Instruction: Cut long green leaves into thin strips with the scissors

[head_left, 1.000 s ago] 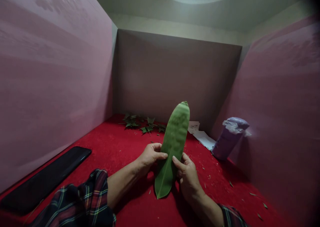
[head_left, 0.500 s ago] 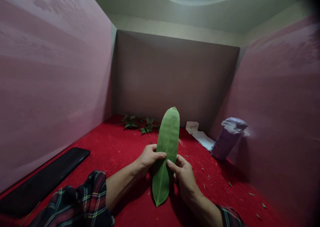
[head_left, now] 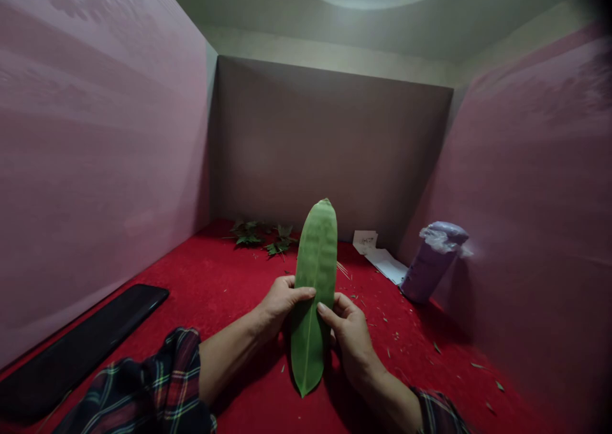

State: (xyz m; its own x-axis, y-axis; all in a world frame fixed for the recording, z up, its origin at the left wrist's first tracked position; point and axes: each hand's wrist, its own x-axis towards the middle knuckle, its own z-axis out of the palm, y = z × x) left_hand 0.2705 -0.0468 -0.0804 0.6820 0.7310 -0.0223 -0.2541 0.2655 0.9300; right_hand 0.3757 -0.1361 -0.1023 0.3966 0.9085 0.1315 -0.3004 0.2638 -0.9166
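Observation:
A long green leaf (head_left: pixel 313 274) stands nearly upright above the red cloth (head_left: pixel 215 281), its pointed end down and its trimmed end up. My left hand (head_left: pixel 280 300) pinches the leaf's left edge with thumb on the front. My right hand (head_left: pixel 347 329) pinches the right edge at about the same height. Both wrists come out of plaid sleeves (head_left: pixel 157 389).
A pile of small green leaves (head_left: pixel 261 236) lies at the back of the cloth. White papers (head_left: pixel 380 255) and a purple cylinder wrapped in plastic (head_left: pixel 430 262) sit at the back right. A black flat slab (head_left: pixel 81 345) lies at the left. Pink walls (head_left: pixel 95 153) enclose three sides.
The leaf has swung from leaning right to almost vertical and shifted a little left. Both hands stayed pinched on its edges and moved slightly left with it.

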